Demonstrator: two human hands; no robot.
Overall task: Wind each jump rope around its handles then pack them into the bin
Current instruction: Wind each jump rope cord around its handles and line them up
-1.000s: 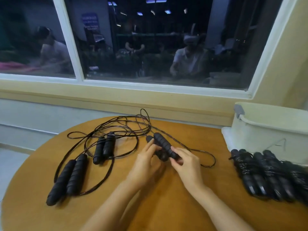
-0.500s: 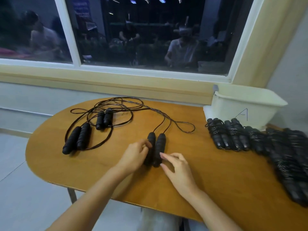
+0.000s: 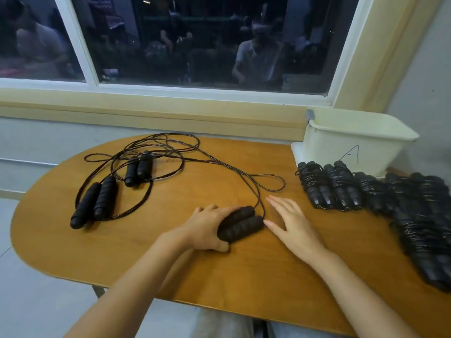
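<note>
Loose ropes (image 3: 136, 167) left on table (image 3: 219, 272); wound bundles (image 3: 380, 201) right, before bin (image 3: 351, 142).

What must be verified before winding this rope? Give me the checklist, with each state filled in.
1. Pair of black ribbed foam handles side by side in the left hand's grip: ok.
2. Right hand free for the cord: ok, open, holding nothing.
3. Thin black cord separate from the two unwound ropes: not ok, it runs into their loops.
4. Room in the white plastic bin: cannot tell, inside hidden.
</note>
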